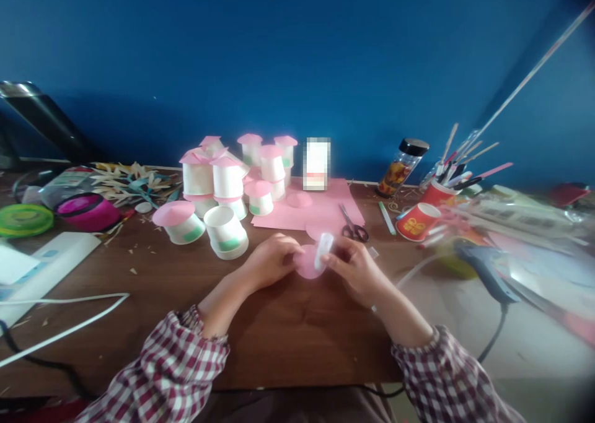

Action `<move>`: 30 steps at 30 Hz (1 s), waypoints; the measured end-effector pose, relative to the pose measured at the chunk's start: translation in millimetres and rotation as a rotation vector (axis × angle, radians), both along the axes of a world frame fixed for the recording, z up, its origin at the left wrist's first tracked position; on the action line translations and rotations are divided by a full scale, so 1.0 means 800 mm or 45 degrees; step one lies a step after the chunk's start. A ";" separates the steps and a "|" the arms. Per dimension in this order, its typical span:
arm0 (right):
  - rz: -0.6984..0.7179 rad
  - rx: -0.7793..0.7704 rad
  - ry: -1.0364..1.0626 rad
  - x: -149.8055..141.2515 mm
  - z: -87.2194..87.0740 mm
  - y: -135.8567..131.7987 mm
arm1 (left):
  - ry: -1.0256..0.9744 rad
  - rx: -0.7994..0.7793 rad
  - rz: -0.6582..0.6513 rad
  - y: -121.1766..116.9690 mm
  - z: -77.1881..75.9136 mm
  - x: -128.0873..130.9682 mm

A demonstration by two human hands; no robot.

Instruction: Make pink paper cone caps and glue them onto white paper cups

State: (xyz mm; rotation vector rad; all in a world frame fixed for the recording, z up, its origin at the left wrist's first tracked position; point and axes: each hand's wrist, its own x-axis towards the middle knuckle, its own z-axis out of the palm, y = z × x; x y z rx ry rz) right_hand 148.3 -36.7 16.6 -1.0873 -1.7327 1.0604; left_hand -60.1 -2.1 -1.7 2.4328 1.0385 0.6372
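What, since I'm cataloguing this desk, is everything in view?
Wall: one, blue, behind
Table: one, brown, below
Topped cups: several, white-pink, left
Untopped cup: one, white-green, left
Sheets: several, pink, centre
Scissors: one, dark, sheets' edge
Marker: one, white, right
Bottle: one, transparent, right
Red cups: two, red, right
Sticks: many, mixed, rear cup
Device: one, grey, right
Packaging: uncountable, whitish, right
Container: one, magenta, left
Strips: many, cream, left
Round item: one, lime, left
Discs: several, pink, centre
Tube: one, white, centre
Sleeves: two, maroon-checked, front
Left hand, right hand: one each, bare, centre
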 end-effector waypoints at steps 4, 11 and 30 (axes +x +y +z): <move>-0.034 0.171 -0.357 -0.005 0.000 -0.002 | 0.029 0.019 -0.006 0.000 -0.001 0.001; -0.140 0.283 -0.472 -0.005 -0.013 -0.005 | 0.052 0.050 0.026 0.000 -0.005 0.000; -0.086 0.388 -0.750 -0.012 -0.025 -0.012 | 0.000 0.055 0.008 0.003 -0.011 0.000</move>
